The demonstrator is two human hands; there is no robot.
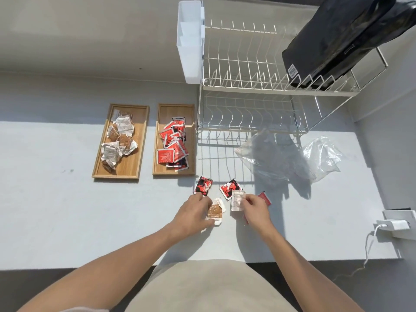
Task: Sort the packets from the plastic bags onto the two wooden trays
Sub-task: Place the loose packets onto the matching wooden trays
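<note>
Two wooden trays lie side by side on the counter. The left tray [139,140] carries brown-and-white packets, and the right tray [161,122] carries red packets. In front of the right tray, loose packets lie on the counter: a red-and-black one [203,185], another red one [229,188], and a small red one [265,198] partly behind my right hand. My left hand [193,213] grips a brown packet [215,212]. My right hand [254,209] pinches a white packet [236,200]. Two clear plastic bags [261,152] [322,157] lie flat to the right.
A white two-tier dish rack [254,86] stands behind the bags with a black bag [333,41] on its upper tier and a white holder [190,39] on its side. A white charger and cable [391,226] sit at the right edge. The counter's front edge runs just before my body.
</note>
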